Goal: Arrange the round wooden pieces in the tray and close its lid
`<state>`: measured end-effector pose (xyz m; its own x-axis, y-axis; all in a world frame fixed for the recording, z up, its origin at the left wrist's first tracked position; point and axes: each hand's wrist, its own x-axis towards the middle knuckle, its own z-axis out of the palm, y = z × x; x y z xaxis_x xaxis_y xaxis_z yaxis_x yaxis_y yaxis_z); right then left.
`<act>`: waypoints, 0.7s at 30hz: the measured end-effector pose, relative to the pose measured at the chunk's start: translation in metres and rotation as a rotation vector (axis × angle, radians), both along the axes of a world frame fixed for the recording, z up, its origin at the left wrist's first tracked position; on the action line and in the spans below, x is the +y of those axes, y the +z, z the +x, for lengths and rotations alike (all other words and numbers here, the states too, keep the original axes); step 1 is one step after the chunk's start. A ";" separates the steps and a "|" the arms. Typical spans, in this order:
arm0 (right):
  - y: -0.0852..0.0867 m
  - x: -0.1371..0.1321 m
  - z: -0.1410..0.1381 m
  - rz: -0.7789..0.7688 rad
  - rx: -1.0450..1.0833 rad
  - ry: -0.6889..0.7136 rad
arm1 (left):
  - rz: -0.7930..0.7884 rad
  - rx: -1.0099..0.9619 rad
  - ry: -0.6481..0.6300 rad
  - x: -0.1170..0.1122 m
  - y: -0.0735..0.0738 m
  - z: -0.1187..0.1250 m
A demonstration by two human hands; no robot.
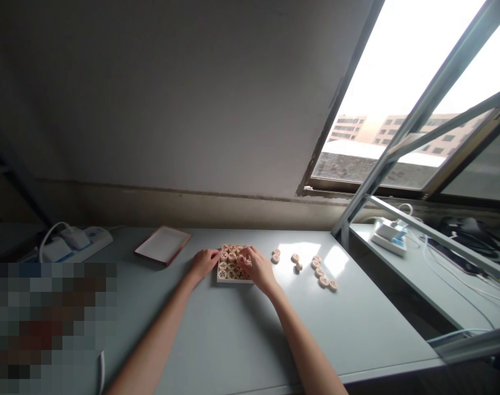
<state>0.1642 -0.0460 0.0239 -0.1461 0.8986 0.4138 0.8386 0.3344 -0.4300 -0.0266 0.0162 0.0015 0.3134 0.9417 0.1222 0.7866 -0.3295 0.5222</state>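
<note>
A shallow white box (235, 281) on the table holds several round wooden Chinese chess pieces (231, 266) in rows, with red or black characters. My left hand (203, 264) rests at the box's left side, its fingers bent and gripping that edge. Over the right part of the box, my right hand (258, 269) has its fingers bent down and closed on a Chinese chess piece among the others. The hand itself hides the right-hand rows. Loose Chinese chess pieces (319, 272) lie on the table to the right, one tipped against another.
A lid (163, 245) with a reddish rim lies inside-up at the back left. Beyond it, a power strip (94, 241) carries plugged-in chargers. A metal post (357, 203) stands at the table's right back corner. Another power strip (387, 241) and cables are on the neighbouring table.
</note>
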 end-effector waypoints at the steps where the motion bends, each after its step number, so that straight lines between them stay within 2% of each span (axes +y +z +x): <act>1: -0.001 0.000 0.000 0.020 -0.006 0.009 | 0.001 0.004 0.000 0.000 0.000 0.000; 4: 0.000 0.001 0.010 0.030 0.012 0.007 | 0.012 0.020 0.005 0.000 -0.001 0.001; 7: 0.000 0.002 0.017 -0.024 -0.022 0.004 | 0.025 0.003 -0.001 0.000 -0.002 0.000; 12: -0.002 0.002 0.011 -0.022 -0.088 -0.041 | 0.048 -0.007 -0.012 0.001 -0.004 0.000; 15: 0.004 0.001 0.023 -0.092 -0.058 -0.028 | 0.047 0.000 -0.006 0.001 -0.005 0.000; 18: 0.010 0.001 0.053 -0.100 -0.021 -0.185 | 0.040 0.004 -0.009 0.001 -0.005 -0.001; 21: 0.008 0.000 0.084 -0.125 -0.064 -0.339 | 0.055 0.018 -0.007 0.001 -0.005 0.000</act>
